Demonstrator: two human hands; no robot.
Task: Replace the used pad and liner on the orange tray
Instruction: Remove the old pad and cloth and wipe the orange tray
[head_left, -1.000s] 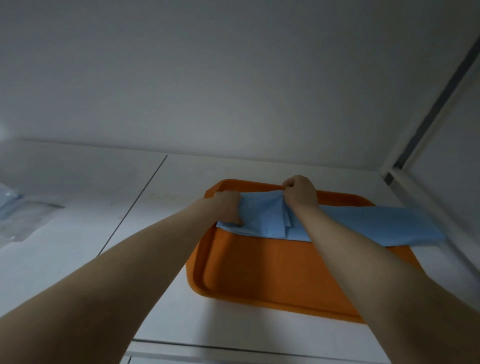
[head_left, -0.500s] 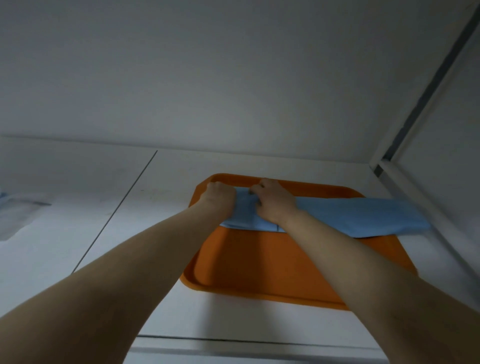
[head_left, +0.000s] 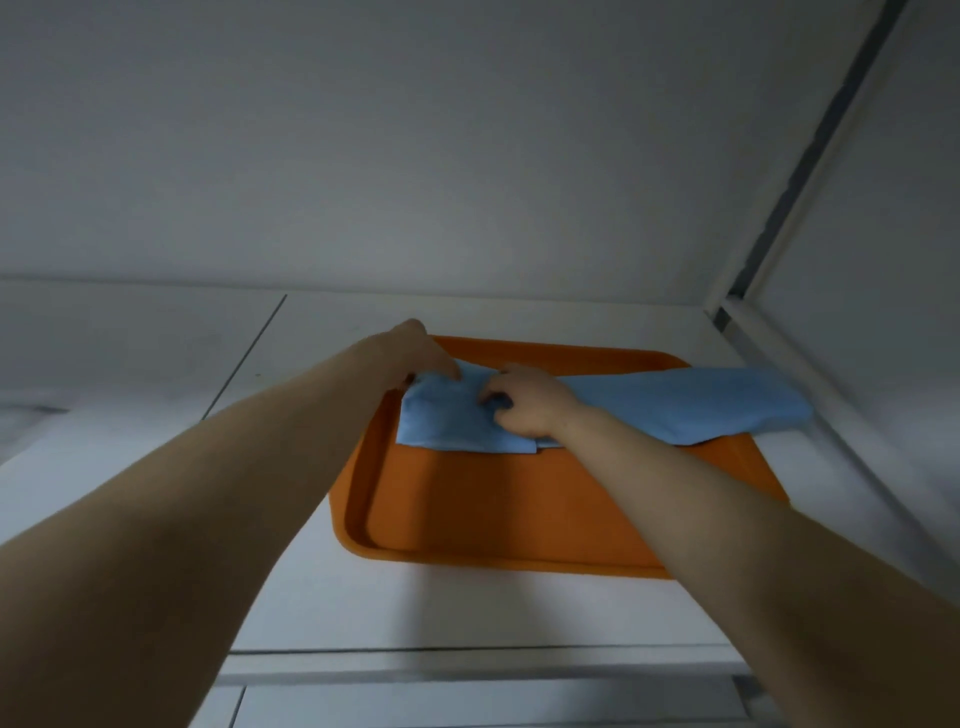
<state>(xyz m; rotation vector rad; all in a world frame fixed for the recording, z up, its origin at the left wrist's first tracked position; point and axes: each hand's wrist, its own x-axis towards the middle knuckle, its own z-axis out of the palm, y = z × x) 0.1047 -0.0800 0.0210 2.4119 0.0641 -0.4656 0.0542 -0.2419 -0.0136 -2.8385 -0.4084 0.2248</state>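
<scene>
- An orange tray (head_left: 519, 525) sits flat on the white counter (head_left: 415, 608), close to the back wall (head_left: 467, 156), and its near half shows bare orange
- A folded blue sheet (head_left: 675, 410) lies across the far part of the tray; its right end runs over the tray's right rim and out above the counter
- The left hand (head_left: 415, 353) is at the tray's far left corner, fingers bent down onto the left end of the sheet; from here I cannot tell whether it pinches the fold or only presses on it
- The right hand (head_left: 524, 405) is just beside it, fingers curled in and gripping a bunched fold of the sheet near its left end
- The two hands are close but not touching, with a ridge of blue between them
- A thin dark seam (head_left: 249, 353) crosses the counter left of the tray
</scene>
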